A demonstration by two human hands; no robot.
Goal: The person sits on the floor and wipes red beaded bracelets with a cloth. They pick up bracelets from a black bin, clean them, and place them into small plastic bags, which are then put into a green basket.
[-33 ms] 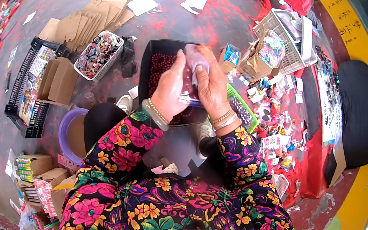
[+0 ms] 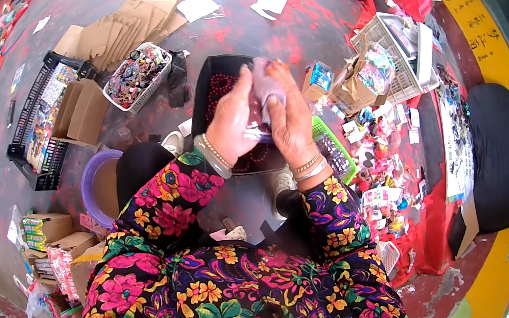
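holding lavender cloth (image 2: 265,81) over black bin (image 2: 227,62) of dark red beads (image 2: 216,97). likely best: light, even pressure, palms low over bin so anything loose drops inside. right hand (image 2: 292,123): fingers closed round cloth, thumb across it. left hand (image 2: 232,121): fingers extended beside cloth; whether gripping anything, cannot tell. green basket (image 2: 321,126) just right of bin.

Partly covered, partly cut off.
The left hand (image 2: 232,121) hid some dark red beads (image 2: 222,91); the right hand (image 2: 290,120)'s fingertips blurred beside the lilac cloth (image 2: 266,79). The floral top (image 2: 236,295) ran off below; small goods (image 2: 377,196) were too tiny to tell.
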